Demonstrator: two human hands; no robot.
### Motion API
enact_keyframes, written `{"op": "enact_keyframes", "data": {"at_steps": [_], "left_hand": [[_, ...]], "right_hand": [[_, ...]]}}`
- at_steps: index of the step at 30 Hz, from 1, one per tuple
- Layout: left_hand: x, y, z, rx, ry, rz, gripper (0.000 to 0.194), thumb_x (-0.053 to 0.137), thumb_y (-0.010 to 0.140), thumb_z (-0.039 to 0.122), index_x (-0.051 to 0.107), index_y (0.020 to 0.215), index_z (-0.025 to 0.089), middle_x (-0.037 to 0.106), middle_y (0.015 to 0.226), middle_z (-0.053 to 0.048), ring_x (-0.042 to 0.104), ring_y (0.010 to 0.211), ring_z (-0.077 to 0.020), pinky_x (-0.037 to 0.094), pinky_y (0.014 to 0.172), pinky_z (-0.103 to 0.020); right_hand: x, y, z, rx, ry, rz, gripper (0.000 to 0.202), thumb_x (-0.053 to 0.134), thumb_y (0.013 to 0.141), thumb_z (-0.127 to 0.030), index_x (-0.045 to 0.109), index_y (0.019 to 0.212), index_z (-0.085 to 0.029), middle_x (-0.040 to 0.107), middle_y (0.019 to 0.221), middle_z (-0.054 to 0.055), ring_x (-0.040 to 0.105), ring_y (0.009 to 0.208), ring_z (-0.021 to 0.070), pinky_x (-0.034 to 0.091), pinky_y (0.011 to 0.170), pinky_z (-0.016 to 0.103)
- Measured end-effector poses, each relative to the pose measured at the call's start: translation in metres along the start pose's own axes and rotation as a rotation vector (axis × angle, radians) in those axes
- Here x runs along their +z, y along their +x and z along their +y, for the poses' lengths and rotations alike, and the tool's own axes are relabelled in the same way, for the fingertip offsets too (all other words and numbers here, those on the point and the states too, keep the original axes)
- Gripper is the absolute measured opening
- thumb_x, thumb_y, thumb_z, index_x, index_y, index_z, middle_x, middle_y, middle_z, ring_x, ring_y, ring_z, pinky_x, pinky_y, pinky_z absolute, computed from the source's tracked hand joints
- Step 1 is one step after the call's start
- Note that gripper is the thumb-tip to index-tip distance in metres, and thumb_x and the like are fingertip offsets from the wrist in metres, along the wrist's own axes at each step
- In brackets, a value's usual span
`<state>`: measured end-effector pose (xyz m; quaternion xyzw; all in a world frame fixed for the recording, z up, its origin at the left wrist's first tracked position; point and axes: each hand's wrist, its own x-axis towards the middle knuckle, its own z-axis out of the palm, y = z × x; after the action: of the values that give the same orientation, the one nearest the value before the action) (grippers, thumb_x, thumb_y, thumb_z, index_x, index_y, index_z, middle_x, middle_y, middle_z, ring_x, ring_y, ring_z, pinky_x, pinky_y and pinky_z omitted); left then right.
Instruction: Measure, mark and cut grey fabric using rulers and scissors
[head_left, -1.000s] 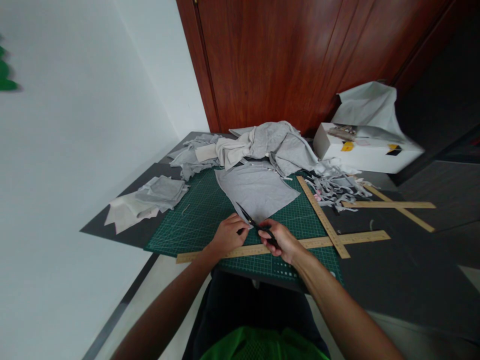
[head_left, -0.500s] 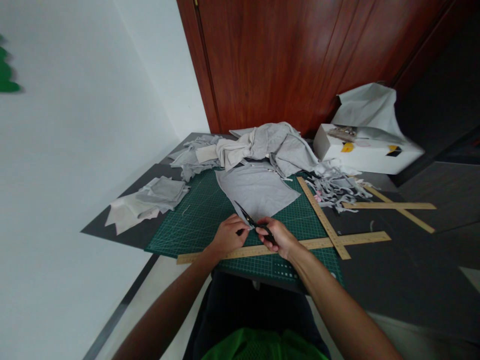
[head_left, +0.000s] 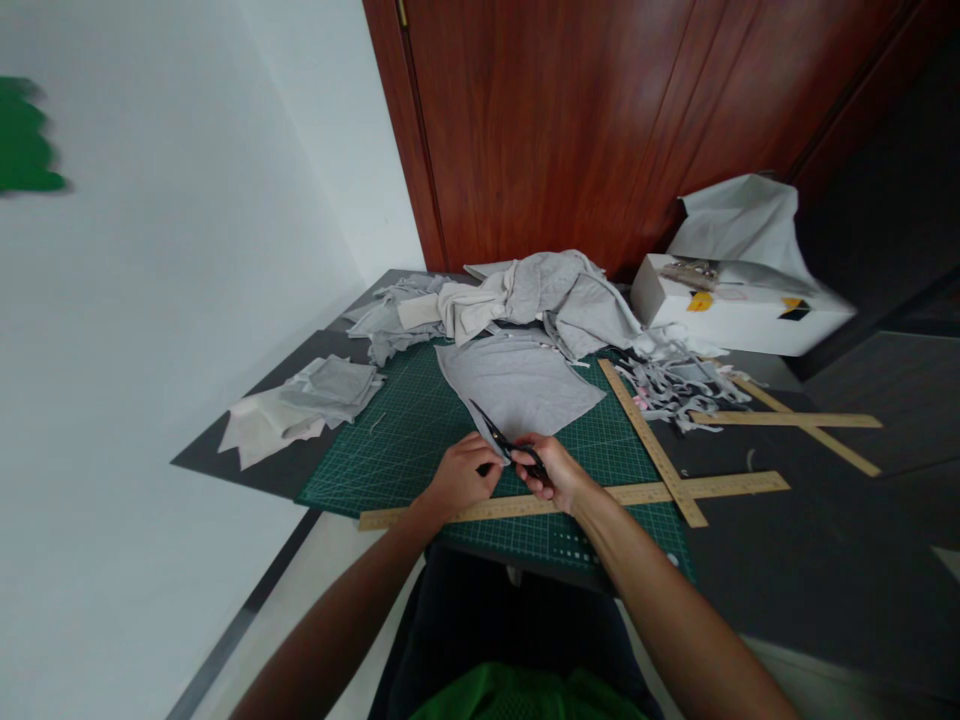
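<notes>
A grey piece of fabric [head_left: 525, 375] lies spread over the green cutting mat [head_left: 390, 440]. My right hand [head_left: 551, 470] is wrapped round the handles of black scissors [head_left: 493, 430], whose blades point up and left over the fabric's near edge. Close beside the scissors, my left hand [head_left: 465, 473] pinches the near corner of the fabric. A small dark object shows by the left fingers; I cannot make out what it is. Under my wrists runs a wooden ruler [head_left: 480, 511].
A second wooden ruler [head_left: 651, 440] crosses the first at the right, with more rulers beyond. Grey fabric scraps [head_left: 679, 385] and a white box [head_left: 750, 305] stand behind them. Crumpled cloth [head_left: 555, 290] lies along the back, and folded pieces [head_left: 330, 385] at the left.
The camera view has shifted slightly. The scissors and both hands stay at nearly the same spot on the fabric; the left hand has moved very little.
</notes>
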<state>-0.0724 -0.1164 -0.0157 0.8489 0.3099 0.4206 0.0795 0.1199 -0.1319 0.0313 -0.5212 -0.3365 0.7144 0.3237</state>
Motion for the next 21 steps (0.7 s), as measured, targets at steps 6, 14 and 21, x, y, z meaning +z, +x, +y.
{"op": "enact_keyframes", "data": {"at_steps": [6,14,21], "left_hand": [[0.001,-0.001,0.0,-0.024,-0.003,-0.007,0.022,0.068,0.085,0.002,0.074,0.081,0.022,0.078,0.083,-0.001,0.073,0.084,-0.0174,0.062,0.081,-0.032],[0.0,0.0,0.001,-0.001,-0.009,0.007,0.022,0.067,0.084,0.001,0.073,0.08,0.021,0.079,0.083,-0.001,0.072,0.081,-0.0164,0.062,0.08,-0.031],[0.0,-0.001,0.0,-0.011,-0.012,-0.014,0.021,0.068,0.084,0.002,0.074,0.081,0.022,0.08,0.084,-0.001,0.074,0.083,-0.0167,0.063,0.082,-0.032]], "right_hand": [[0.001,0.004,-0.005,-0.007,-0.001,-0.006,0.041,0.069,0.066,-0.031,0.058,0.104,-0.021,0.054,0.055,-0.006,0.033,0.038,0.0072,0.009,0.038,0.021],[0.003,0.011,-0.007,-0.013,0.012,-0.036,0.039,0.068,0.065,-0.032,0.058,0.101,-0.021,0.053,0.055,-0.006,0.034,0.038,0.0069,0.009,0.038,0.019],[0.004,0.021,-0.004,-0.032,0.01,-0.019,0.037,0.067,0.064,-0.029,0.058,0.099,-0.021,0.053,0.054,-0.006,0.034,0.037,0.0068,0.009,0.038,0.02]]}}
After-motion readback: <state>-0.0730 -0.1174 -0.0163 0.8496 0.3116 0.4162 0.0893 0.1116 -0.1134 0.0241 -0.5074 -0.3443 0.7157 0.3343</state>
